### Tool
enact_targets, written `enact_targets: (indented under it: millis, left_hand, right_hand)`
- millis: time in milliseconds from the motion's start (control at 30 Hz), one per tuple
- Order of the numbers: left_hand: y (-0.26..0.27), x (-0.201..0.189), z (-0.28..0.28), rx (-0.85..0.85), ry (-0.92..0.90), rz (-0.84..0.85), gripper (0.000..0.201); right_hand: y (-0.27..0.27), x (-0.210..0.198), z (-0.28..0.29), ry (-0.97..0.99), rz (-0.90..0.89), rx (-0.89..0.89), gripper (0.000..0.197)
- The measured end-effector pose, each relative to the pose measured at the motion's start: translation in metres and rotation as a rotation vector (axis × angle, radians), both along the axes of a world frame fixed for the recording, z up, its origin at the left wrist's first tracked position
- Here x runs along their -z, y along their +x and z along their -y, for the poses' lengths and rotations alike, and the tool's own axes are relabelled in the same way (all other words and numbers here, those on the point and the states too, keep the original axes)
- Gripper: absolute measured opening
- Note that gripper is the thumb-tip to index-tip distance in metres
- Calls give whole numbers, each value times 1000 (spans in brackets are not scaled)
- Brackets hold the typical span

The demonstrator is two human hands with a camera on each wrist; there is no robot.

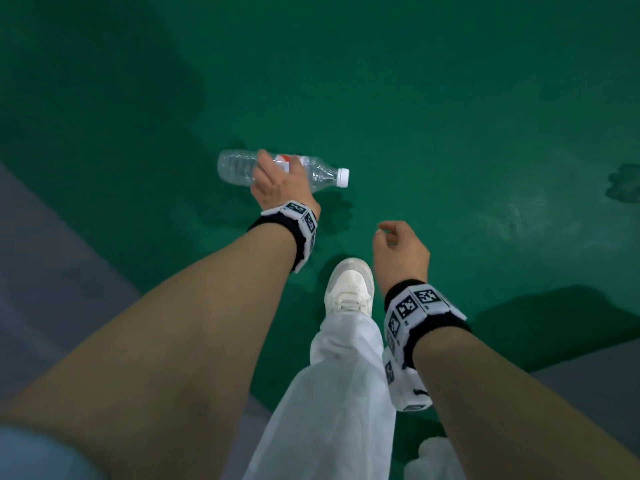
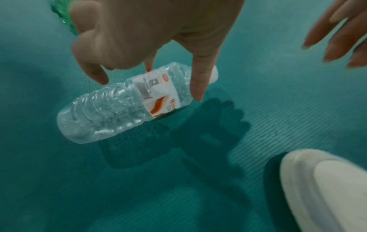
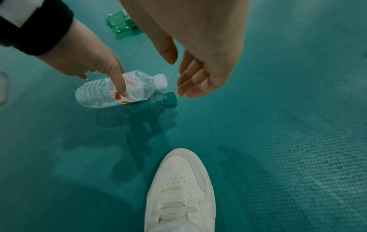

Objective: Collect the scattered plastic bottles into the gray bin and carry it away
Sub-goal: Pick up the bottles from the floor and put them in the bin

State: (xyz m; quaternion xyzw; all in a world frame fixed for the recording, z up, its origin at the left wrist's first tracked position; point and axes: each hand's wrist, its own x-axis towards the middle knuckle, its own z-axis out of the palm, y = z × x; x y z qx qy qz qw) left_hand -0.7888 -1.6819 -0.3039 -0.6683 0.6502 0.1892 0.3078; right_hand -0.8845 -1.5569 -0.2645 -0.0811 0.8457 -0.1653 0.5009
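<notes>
2 hands over a green floor, 1 clear bottle between the left fingers.

1 clear plastic bottle with a white cap and a red-and-white label lies sideways, cap toward the person's right, with its shadow on the green floor beneath it; the left hand reaches down over its middle, thumb and fingers curled around the label, grasping it. The right hand hangs near, just above a white sneaker, fingers loosely bent and holding nothing. In the right wrist view, 1 green bottle lies on the floor farther off, partly hidden behind the right hand.
</notes>
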Motion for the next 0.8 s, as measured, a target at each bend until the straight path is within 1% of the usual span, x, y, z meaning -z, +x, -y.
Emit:
enact_targets:
  millis: [67,133,233,300,367,433,533,633,733,800]
  left_hand:
    - [4,16,6,52,-36,40,78]
    - [10,27,12,142,-70,51,71]
    - [20,38,20,279,-56,44,60]
    - [23,40,22,291,-41,59,62]
    - [23,35,25,253,14,53,61]
    - [22,23,29,185,98,5,61]
    - [22,-3,36,12,180,-86,65]
    - [21,-32,45,-242,186,-209,65]
    - [22,-61,62,-457,156,-304,68]
    - [23,-78,75,-612,128,-363,66]
  right_hand:
    - [-4,8,0,22,9,15,26]
    - [-8,13,-2,32,14,26,24]
    - [-16,18,1,50,32,84,20]
    - [-21,18,6,57,37,96,18]
    - [-26,15,12,65,31,65,19]
    - [-31,7,21,73,24,15,21]
    - [-37,-12,43,77,6,-47,21]
    - [-42,-33,77,64,-13,-93,25]
    - [-43,-56,117,20,-37,-177,26]
    - [-44,-72,147,-12,-37,-221,25]
